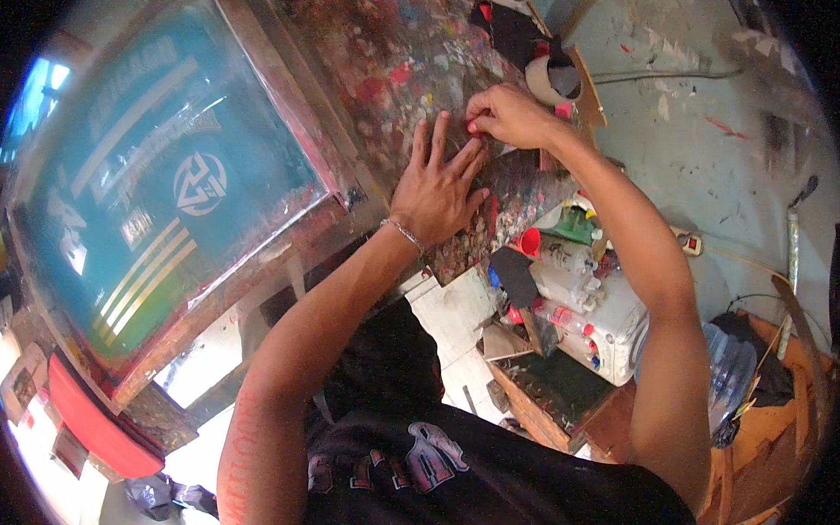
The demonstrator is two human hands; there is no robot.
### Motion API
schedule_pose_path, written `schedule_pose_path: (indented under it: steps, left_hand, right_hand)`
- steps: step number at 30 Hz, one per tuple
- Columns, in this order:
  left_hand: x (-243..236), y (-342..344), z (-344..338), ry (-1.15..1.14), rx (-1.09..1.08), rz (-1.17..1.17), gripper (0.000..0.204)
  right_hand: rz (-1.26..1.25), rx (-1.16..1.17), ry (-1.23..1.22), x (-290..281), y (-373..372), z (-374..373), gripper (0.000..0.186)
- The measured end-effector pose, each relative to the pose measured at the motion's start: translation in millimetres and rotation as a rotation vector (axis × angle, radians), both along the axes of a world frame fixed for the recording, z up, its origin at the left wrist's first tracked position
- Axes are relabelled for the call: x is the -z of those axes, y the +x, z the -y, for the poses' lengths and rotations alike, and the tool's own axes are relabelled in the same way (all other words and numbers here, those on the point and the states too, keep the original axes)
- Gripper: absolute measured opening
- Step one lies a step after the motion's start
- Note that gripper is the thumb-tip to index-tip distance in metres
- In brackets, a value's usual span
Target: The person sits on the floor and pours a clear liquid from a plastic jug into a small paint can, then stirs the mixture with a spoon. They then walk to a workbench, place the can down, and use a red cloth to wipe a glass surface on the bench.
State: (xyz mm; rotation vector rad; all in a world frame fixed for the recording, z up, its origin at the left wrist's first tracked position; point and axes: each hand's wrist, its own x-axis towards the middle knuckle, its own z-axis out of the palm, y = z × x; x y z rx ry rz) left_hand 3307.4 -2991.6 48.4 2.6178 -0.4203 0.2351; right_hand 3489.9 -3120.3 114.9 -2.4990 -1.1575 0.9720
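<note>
My left hand [439, 180] lies palm down with spread fingers on a paint-splattered board [381, 39]. Just beyond its fingertips, my right hand [494, 117] is pinched at the board, a bit of red showing at the fingertips; what it holds, if anything, is too small to make out. Dark and pale bundled items [549, 73] lie along the board's far right edge. To the left, a screen-printing frame [140, 318] with teal mesh and pale stencilled shapes is tilted beside the board.
Plastic containers [563, 286], a red cup [530, 240], a white jerrycan [611, 348] and a large blue water bottle [726, 370] stand low at right, by a wooden box [544, 410]. A grey wall [684, 124] rises at right. A red squeegee-like object [96, 409] is at lower left.
</note>
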Motion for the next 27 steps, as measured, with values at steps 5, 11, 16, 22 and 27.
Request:
schedule_pose_path:
  steps: [5,11,16,22,27]
  left_hand:
    - [-2,-2,2,0.038,-0.007,0.000,0.064]
    - [-3,0,2,0.018,-0.004,-0.001,0.063]
    - [-3,-1,2,0.017,-0.010,0.006,0.064]
    - [-2,-2,1,0.001,-0.012,0.016,0.064]
    - [-1,-1,2,-0.014,-0.021,0.028,0.064]
  right_hand:
    - [-0.159,-0.046,0.007,-12,15,6,0.022]
    - [-0.082,-0.045,0.000,-8,13,11,0.026]
    - [0.010,-0.047,-0.004,-4,7,12,0.025]
    - [-0.082,0.010,-0.001,-11,10,8,0.025]
    - [-0.030,-0.051,-0.019,-7,9,6,0.025]
